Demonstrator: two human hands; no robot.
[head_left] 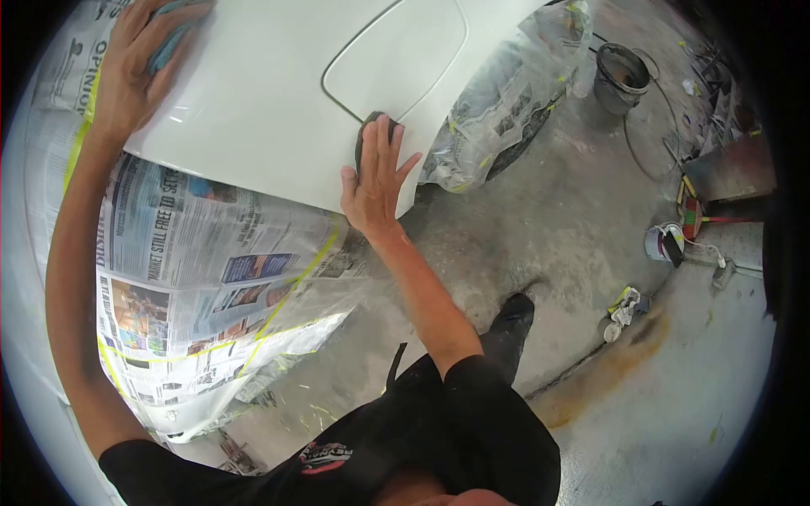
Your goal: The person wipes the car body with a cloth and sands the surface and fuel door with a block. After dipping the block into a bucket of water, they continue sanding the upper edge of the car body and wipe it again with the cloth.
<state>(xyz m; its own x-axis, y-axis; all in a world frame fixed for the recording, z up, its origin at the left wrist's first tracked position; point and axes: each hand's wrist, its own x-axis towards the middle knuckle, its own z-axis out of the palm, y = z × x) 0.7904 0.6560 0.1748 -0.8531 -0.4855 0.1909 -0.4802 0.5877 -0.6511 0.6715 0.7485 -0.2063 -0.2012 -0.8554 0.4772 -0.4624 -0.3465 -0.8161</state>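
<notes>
A glossy white car body panel (261,101) with the outline of a fuel flap (396,59) fills the upper middle of the head view. My right hand (377,177) presses a dark, flat pad (363,152) against the panel just below the flap, its fingers laid along the pad and the thumb out to the side. At the upper left, my left hand (139,72) has its fingers bent around a blue cloth (169,42) at the panel's edge. Part of the cloth is hidden by the fingers.
Newspaper (211,261) and yellow tape mask the car below the panel. Plastic and newspaper wrap the wheel (498,110). A black bucket (620,80) stands on the grey floor (557,228). At right are a white tin (662,243), a hose and a crumpled wrapper (626,305).
</notes>
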